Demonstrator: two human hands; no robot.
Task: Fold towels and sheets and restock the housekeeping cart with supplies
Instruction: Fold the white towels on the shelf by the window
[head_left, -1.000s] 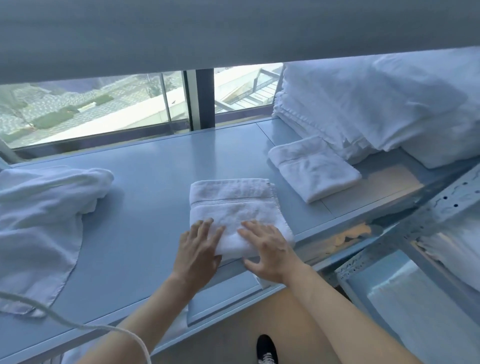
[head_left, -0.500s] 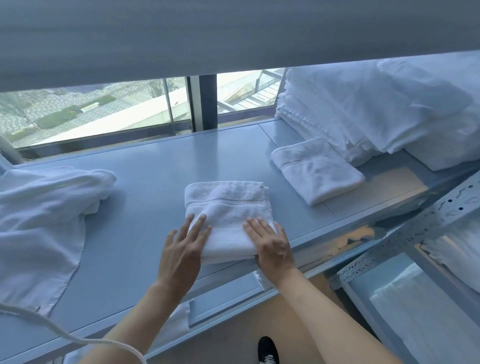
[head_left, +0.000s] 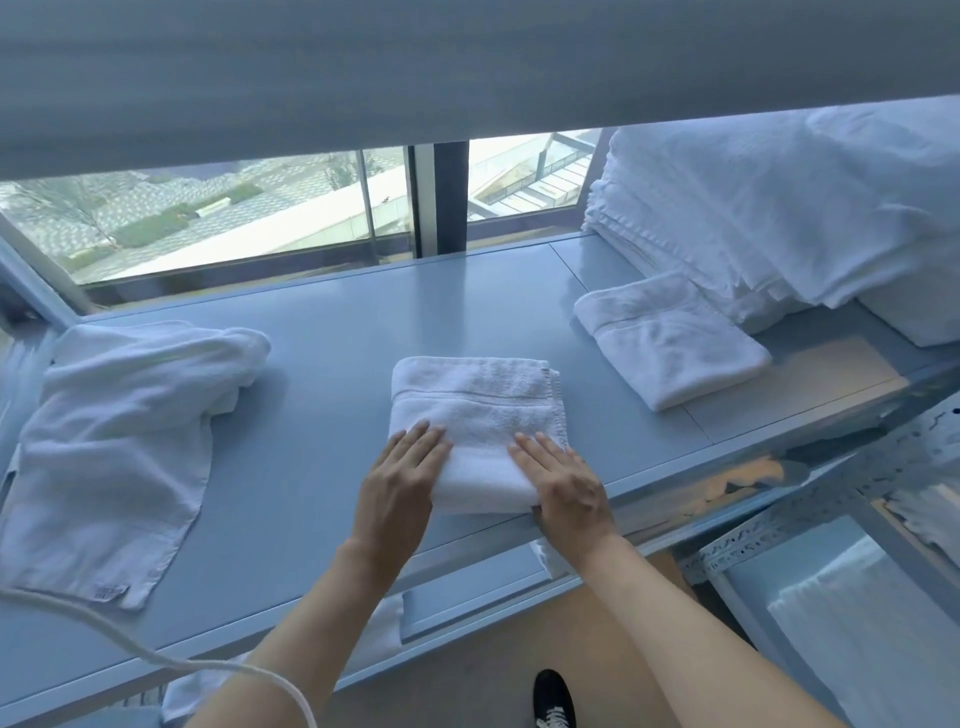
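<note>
Slid closer together since before: left hand (head_left: 397, 483) and right hand (head_left: 566, 486), fingers flat, pressing folded towel (head_left: 475, 415), gripping nothing. Risk: dragging off table (head_left: 311, 364) edge, unfolding.
</note>
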